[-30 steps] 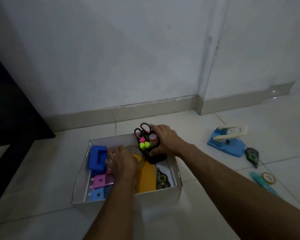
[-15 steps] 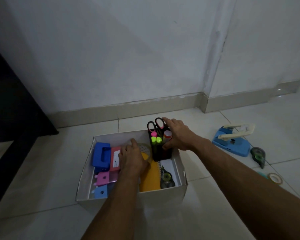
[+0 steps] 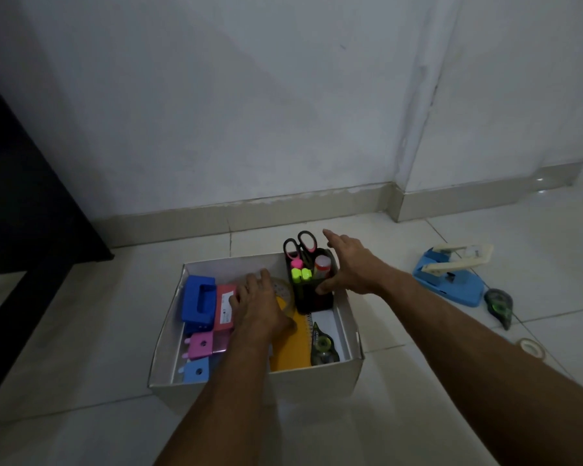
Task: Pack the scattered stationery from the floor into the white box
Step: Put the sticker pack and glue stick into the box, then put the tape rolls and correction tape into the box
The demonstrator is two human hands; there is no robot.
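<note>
The white box point(image 3: 285, 385) stands on the tiled floor. Inside lie a blue hole punch point(image 3: 199, 302), a red case point(image 3: 224, 312), a pink block point(image 3: 201, 344), a small blue block point(image 3: 196, 371), a yellow notebook point(image 3: 292, 351) and a correction tape point(image 3: 322, 346). A black pen holder point(image 3: 313, 299) with scissors and highlighters stands upright in the back right corner. My right hand point(image 3: 349, 269) is beside it with fingers spread, only the thumb touching. My left hand point(image 3: 260, 307) rests flat, palm down, on the yellow notebook and a clear tape roll, gripping nothing.
On the floor to the right lie a blue and cream punch point(image 3: 448, 279), a green correction tape point(image 3: 498, 302) and a tape roll point(image 3: 532, 348). Dark furniture point(image 3: 21, 196) stands at the left. The wall and skirting run close behind the box.
My right hand lowered the pen holder into the box's back right corner and opened its fingers off it. My left hand stayed on the items inside.
</note>
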